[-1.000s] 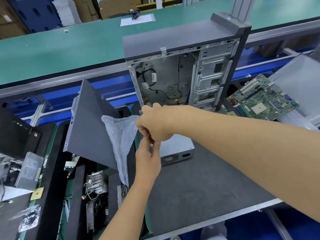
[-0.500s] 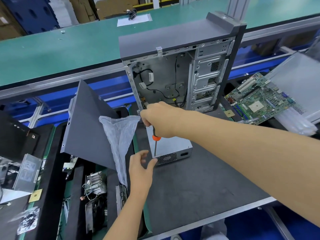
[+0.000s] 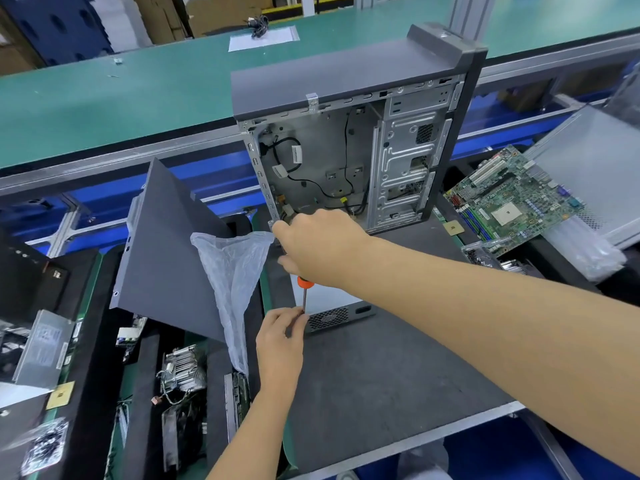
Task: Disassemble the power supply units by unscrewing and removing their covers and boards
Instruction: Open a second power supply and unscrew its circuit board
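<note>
A silver power supply unit (image 3: 334, 306) lies on the dark work mat (image 3: 381, 375), its vented end facing me. My right hand (image 3: 318, 247) grips the orange-handled screwdriver (image 3: 304, 289) from above, shaft pointing down at the unit's near left corner. My left hand (image 3: 280, 337) pinches the shaft's tip against that corner. Behind them stands an open, stripped computer case (image 3: 346, 140) with loose black cables inside.
A grey side panel (image 3: 162, 251) leans at the left with a clear plastic bag (image 3: 235, 275) draped beside it. A green motherboard (image 3: 509, 199) lies at the right. Heatsinks (image 3: 181, 368) and other parts fill the bins at the lower left.
My left hand dropped away from the screwdriver handle, then came back up to pinch the shaft's tip. My right hand lifted slightly, baring the orange handle and shaft.
</note>
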Demonstrator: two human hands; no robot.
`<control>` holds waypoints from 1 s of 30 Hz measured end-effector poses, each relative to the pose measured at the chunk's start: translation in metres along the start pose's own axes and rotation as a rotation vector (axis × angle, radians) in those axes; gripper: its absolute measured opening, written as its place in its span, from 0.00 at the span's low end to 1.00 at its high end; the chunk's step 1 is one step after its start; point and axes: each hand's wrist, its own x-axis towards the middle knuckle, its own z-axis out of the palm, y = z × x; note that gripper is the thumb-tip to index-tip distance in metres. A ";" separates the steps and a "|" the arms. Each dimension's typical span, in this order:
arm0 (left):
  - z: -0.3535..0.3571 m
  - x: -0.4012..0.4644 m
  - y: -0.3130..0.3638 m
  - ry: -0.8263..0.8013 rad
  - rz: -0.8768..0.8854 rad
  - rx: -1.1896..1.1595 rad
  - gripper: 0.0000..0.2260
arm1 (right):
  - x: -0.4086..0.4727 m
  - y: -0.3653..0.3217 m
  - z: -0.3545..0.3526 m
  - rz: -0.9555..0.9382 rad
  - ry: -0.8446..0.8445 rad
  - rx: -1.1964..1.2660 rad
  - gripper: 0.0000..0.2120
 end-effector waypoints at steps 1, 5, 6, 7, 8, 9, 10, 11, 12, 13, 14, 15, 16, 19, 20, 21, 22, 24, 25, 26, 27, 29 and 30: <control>0.000 0.001 -0.001 0.001 0.013 -0.003 0.05 | -0.002 0.001 0.000 -0.010 -0.004 0.022 0.12; -0.003 0.006 -0.002 -0.017 0.063 -0.006 0.07 | -0.008 0.005 0.002 -0.025 -0.008 0.125 0.10; -0.004 0.008 -0.001 -0.029 0.077 0.002 0.09 | -0.009 0.007 0.002 -0.030 -0.004 0.138 0.10; -0.004 0.010 -0.001 -0.043 0.088 0.013 0.11 | -0.011 0.008 0.002 -0.037 0.001 0.149 0.09; -0.005 0.011 -0.001 -0.059 0.094 0.023 0.13 | -0.012 0.010 0.002 -0.047 0.011 0.163 0.08; -0.006 0.013 0.000 -0.077 0.093 0.031 0.14 | -0.013 0.011 0.002 -0.055 0.020 0.179 0.08; -0.007 0.014 0.000 -0.093 0.090 0.042 0.15 | -0.015 0.013 0.002 -0.058 0.029 0.199 0.08; -0.008 0.016 0.001 -0.103 0.090 0.059 0.15 | -0.015 0.016 0.002 -0.056 0.039 0.225 0.08; -0.009 0.017 0.002 -0.107 0.097 0.078 0.15 | -0.016 0.019 0.002 -0.047 0.053 0.260 0.08; -0.010 0.017 0.003 -0.107 0.109 0.098 0.16 | -0.018 0.022 0.002 -0.027 0.067 0.302 0.08; -0.011 0.018 0.004 -0.105 0.115 0.112 0.16 | -0.019 0.027 0.003 0.001 0.083 0.346 0.08; -0.013 0.018 0.005 -0.100 0.114 0.114 0.16 | -0.021 0.032 0.004 0.038 0.096 0.387 0.08; -0.014 0.018 0.006 -0.088 0.107 0.104 0.16 | -0.024 0.039 0.006 0.081 0.102 0.433 0.08; -0.018 0.017 0.005 -0.029 0.039 0.039 0.11 | -0.037 0.065 0.019 0.307 0.102 0.627 0.07; -0.019 0.016 0.003 -0.001 0.004 -0.001 0.09 | -0.043 0.073 0.026 0.403 0.123 0.698 0.08; -0.020 0.014 0.001 0.029 -0.035 -0.050 0.09 | -0.052 0.080 0.036 0.501 0.152 0.792 0.10; -0.021 0.012 0.000 0.057 -0.073 -0.098 0.09 | -0.062 0.085 0.047 0.595 0.179 0.940 0.13; -0.021 0.006 -0.002 0.085 -0.111 -0.154 0.10 | -0.085 0.089 0.072 0.742 0.181 1.422 0.17; -0.020 0.003 -0.002 0.081 -0.115 -0.161 0.10 | -0.097 0.089 0.086 0.795 0.149 1.676 0.17; -0.020 0.000 -0.001 0.073 -0.117 -0.162 0.10 | -0.109 0.087 0.101 0.837 0.097 1.878 0.17; -0.019 -0.003 0.000 0.060 -0.115 -0.162 0.10 | -0.121 0.083 0.115 0.871 0.027 2.012 0.17; -0.016 -0.010 0.002 0.028 -0.107 -0.165 0.10 | -0.141 0.072 0.140 0.905 -0.124 2.119 0.16; -0.013 -0.014 0.004 0.008 -0.109 -0.169 0.10 | -0.149 0.065 0.149 0.910 -0.181 2.124 0.15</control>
